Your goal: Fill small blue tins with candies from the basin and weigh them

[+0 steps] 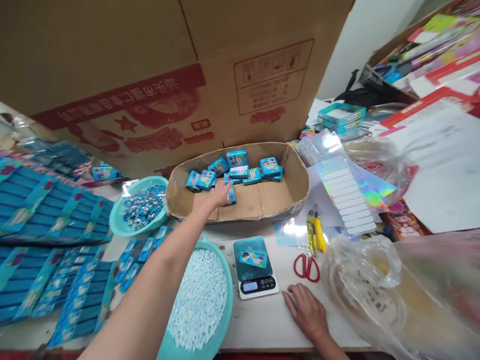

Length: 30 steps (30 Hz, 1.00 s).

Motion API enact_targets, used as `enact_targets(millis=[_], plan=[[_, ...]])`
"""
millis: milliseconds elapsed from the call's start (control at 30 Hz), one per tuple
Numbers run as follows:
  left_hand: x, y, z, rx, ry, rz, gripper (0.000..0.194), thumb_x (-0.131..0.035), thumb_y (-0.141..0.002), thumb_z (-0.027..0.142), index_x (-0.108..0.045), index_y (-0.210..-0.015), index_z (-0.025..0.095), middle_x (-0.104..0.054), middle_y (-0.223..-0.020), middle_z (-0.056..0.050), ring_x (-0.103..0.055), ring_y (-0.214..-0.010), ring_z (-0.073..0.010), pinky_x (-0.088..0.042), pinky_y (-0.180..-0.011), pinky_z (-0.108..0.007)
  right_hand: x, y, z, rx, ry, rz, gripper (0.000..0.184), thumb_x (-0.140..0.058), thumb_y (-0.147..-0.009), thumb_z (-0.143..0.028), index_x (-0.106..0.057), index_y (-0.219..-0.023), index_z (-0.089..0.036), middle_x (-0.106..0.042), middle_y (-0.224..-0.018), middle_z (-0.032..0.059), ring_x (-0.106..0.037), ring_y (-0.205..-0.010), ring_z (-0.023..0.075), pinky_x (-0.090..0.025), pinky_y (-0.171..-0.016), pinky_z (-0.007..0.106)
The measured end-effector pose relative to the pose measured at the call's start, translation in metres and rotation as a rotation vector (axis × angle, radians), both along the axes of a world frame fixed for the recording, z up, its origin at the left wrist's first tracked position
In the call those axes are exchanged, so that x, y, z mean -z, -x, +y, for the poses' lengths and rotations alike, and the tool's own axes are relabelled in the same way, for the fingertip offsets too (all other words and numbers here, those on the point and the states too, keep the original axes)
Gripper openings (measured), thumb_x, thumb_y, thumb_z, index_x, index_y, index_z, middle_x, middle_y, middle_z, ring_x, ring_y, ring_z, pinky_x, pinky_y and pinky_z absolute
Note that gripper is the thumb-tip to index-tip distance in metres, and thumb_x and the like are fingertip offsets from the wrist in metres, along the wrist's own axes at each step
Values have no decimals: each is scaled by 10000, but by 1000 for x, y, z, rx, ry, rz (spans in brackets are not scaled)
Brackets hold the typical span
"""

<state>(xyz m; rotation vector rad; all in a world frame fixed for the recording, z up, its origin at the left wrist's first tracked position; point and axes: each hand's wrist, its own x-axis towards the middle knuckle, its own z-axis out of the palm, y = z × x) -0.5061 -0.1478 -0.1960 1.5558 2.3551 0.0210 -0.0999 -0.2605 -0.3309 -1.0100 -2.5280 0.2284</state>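
Observation:
My left hand [219, 194] reaches into a low cardboard tray [288, 205], its fingers closed at a small blue candy box [232, 195] on the tray floor; the hand partly hides this box. Several similar boxes lie along the tray's back wall, among them an upright blue box [237, 158]. Palm down on the table, my right hand [308, 311] rests with its fingers apart and nothing in them. Close to its fingertips is a digital kitchen scale [245, 272], which carries a blue packet [254, 258]. Red-handled scissors [306, 267] lie just beyond this hand.
Below my left forearm stands a turquoise basin [228, 300] of pale blue pellets. A smaller basin [117, 220] holds shiny blue and silver pieces. Blue packs [48, 210] are stacked at left. A large carton [225, 75] rises behind the tray. Plastic bags [375, 290] cover the right side.

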Motion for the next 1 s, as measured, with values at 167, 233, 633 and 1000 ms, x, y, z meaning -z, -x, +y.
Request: enact_targets(millis=[167, 233, 633, 1000], plan=[[43, 18, 35, -49, 124, -8, 950, -815, -495, 283, -360, -1300, 63, -423, -1316, -258, -390, -1236, -387, -355, -971, -417, 0, 3, 1, 32, 32, -44, 220, -443, -918, -308, -558, -754, -218, -588, -689, 19, -566, -653, 152, -388, -609, 262], [48, 19, 32, -95, 139, 33, 876, -799, -524, 347, -406, -1238, 25, -418, -1287, -292, -393, -1217, -419, -361, -957, -445, 0, 2, 2, 52, 64, -66, 231, -434, -920, -314, -565, -756, -217, -595, -697, 25, -572, -666, 159, -396, -615, 263], [-25, -22, -57, -51, -240, -4, 497, -585, -765, 183, -426, -1234, 222, -585, -1139, -80, -535, -1073, -238, -435, -858, -325, -48, 83, 20, 33, 376, 518, 732, -678, -703, -542, -416, -1276, -170, -519, -1225, 157, -512, -1111, 293, -508, -816, 406], [-87, -114, -186, 252, -542, -213, 392, -569, -854, 311, -477, -1229, 240, -614, -1120, -47, -556, -1012, -189, -459, -861, -336, -82, 4, -7, 87, 678, 552, 333, -668, -744, -455, -612, -950, -199, -641, -936, 73, -613, -853, 225, -514, -747, 332]])
